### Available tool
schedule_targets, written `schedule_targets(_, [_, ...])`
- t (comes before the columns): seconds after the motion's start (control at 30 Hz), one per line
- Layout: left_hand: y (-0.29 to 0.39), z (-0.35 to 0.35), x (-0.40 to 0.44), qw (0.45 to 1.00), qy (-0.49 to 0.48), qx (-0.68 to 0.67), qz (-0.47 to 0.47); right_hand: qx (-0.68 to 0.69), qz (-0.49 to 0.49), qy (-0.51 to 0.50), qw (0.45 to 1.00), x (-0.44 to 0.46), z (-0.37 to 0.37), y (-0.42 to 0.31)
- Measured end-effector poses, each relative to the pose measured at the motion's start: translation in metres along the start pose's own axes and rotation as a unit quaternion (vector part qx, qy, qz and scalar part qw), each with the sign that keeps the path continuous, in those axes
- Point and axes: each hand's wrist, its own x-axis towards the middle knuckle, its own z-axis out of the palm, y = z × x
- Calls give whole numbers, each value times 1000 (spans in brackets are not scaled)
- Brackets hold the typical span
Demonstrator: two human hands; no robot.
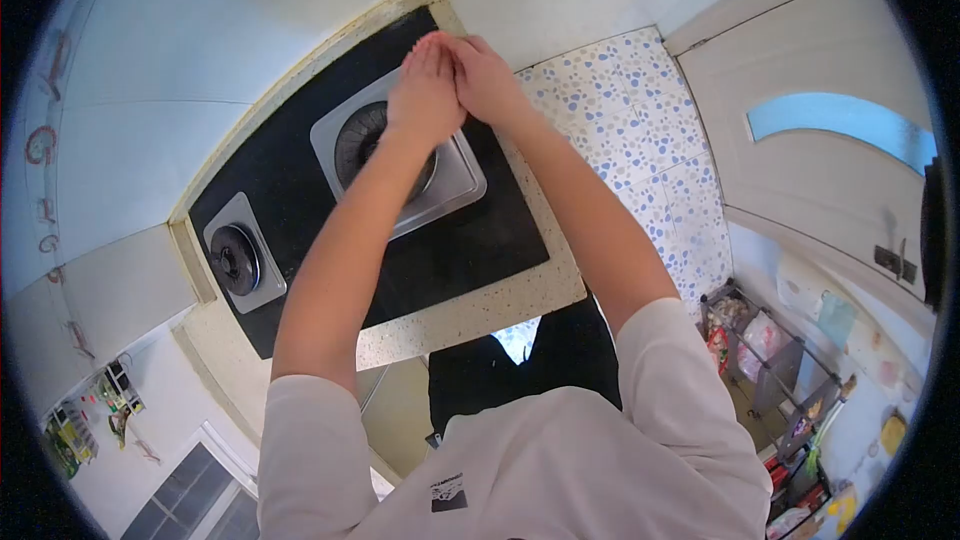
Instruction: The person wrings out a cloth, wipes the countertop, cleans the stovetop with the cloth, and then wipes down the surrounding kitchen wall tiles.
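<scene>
My left hand [428,95] and my right hand [485,78] meet above the far right corner of the black stove top [470,255]. The left fingers are straight and pressed together, pointing away from me. Against them from the right, the right hand is closed, its fingers mostly hidden. A small pinkish-red patch [430,38] shows at the fingertips; whether it is a held thing or skin, I cannot tell. Partly under my left hand and forearm is the larger gas burner [360,135] on its square metal plate [450,180].
A smaller burner [236,258] sits at the left end of the stove top. Speckled stone edging [480,310] borders the counter. To the right are the patterned tile floor [620,110], a pale door [800,70] and a rack [775,370] with bags and vegetables.
</scene>
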Motion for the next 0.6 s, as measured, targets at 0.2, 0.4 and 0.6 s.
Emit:
schedule_targets(0.2, [-35,22,48,998,60,-13,-25,-55,-56,8,997,60,24,36])
schedule_targets(0.4, [-30,27,56,997,61,32,-17,-64,-87,21,994,70,24,46])
schedule_targets(0.6, [48,7,-7,994,38,-74,-66,-38,-34,-13,999,-16,-17,16])
